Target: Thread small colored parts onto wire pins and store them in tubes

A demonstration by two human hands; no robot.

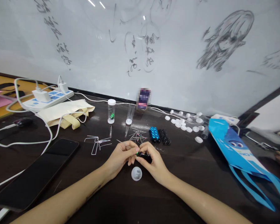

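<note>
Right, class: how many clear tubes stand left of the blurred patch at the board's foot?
2: the white-capped tube, holding green pieces, and the second tube, white-based, to its right. None there seems hidden.

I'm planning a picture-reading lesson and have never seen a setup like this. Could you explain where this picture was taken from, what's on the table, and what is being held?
There is no machine: a person works with a bare left hand and right hand. The single camera is worn on the head, looking forward and down. The fingertips pinch a small dark and green piece, mostly hidden. Just below, on the dark table, stands a small cup. Beyond the hands lie bent metal rods, blue pieces and black pieces. White caps lie to the right, and a large phone to the left.
</note>
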